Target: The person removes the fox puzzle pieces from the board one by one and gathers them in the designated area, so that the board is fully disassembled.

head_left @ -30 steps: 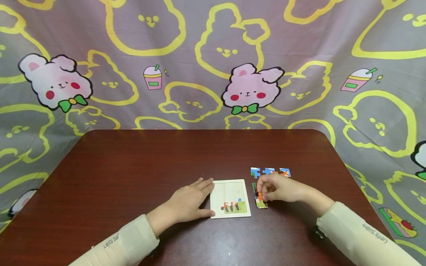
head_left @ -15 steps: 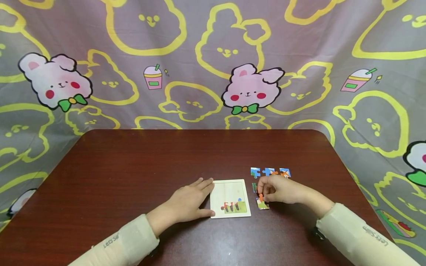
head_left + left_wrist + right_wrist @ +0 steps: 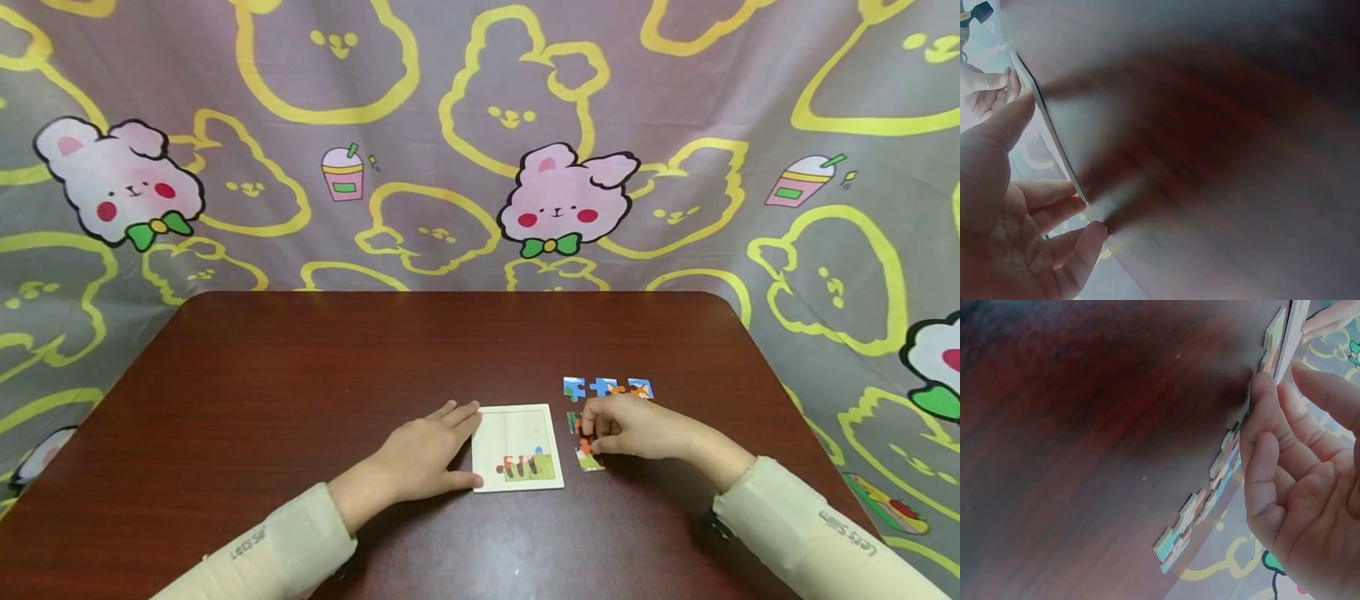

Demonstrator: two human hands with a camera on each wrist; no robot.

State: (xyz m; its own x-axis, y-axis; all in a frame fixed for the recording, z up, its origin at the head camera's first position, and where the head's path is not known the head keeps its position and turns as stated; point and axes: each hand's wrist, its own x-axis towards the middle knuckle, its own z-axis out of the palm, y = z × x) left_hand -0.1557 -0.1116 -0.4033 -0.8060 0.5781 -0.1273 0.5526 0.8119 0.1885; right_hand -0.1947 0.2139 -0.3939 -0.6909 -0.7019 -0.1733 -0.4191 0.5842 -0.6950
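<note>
Puzzle tray (image 3: 517,425) lies between the hands on the dark bench (image 3: 300,375), holding only a fitted strip of green-and-orange picture along its near edge — the rest is bare white. Left hand (image 3: 423,457) rests flat with relaxed fingers against the tray's left edge. Right hand (image 3: 626,427), just right of the tray, curls its fingers onto a loose puzzle piece (image 3: 587,458); whether it pinches it I cannot tell. Beyond that hand sit three blue pieces (image 3: 606,387). The right wrist view alone shows the pieces edge-on — thin, lying flat.
</note>
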